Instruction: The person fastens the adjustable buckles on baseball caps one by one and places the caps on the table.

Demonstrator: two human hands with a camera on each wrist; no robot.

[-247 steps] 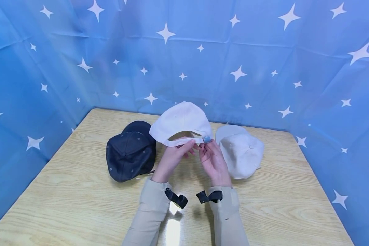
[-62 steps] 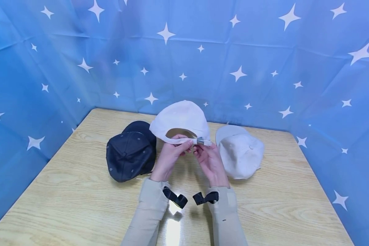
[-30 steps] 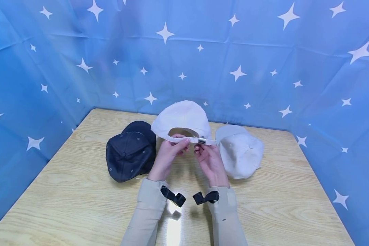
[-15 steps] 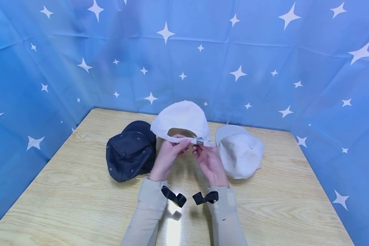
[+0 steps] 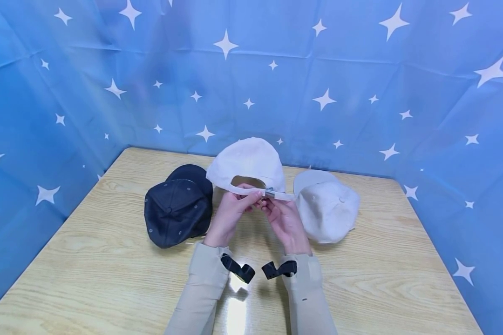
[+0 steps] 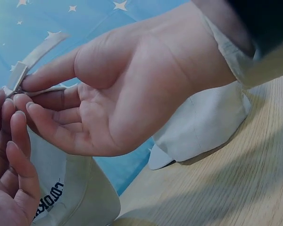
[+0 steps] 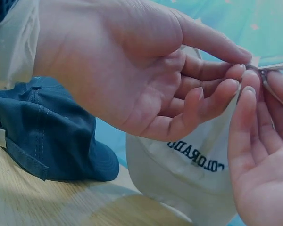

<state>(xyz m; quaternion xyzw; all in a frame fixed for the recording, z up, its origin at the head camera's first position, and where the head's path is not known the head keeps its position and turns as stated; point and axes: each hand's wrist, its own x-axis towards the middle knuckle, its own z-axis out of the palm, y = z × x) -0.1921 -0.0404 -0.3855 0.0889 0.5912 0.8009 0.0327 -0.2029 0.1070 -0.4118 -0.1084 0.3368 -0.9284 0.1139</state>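
A white baseball cap [image 5: 249,160] is held up above the table with its back opening facing me. My left hand [image 5: 229,211] pinches the back strap left of the metal buckle [image 5: 270,192]. My right hand [image 5: 286,218] grips the strap at the buckle's right side, thumb up and fingers curled beneath. A loose strap end [image 5: 286,196] sticks out to the right. In the left wrist view the right hand [image 6: 118,94] has its fingertips right at the buckle [image 6: 17,75]. Dark lettering [image 7: 198,157] shows on the cap's front in the right wrist view.
A navy cap [image 5: 176,209] lies on the wooden table [image 5: 109,279] to the left. An off-white cap [image 5: 331,209] lies to the right, close beside my right hand. A blue star-patterned cloth [image 5: 251,74] hangs behind the table.
Since the oldest frame the buckle has shifted left along the strap, and a strap end has come out to its right. The right fingers have moved slightly left, closer to the left ones.
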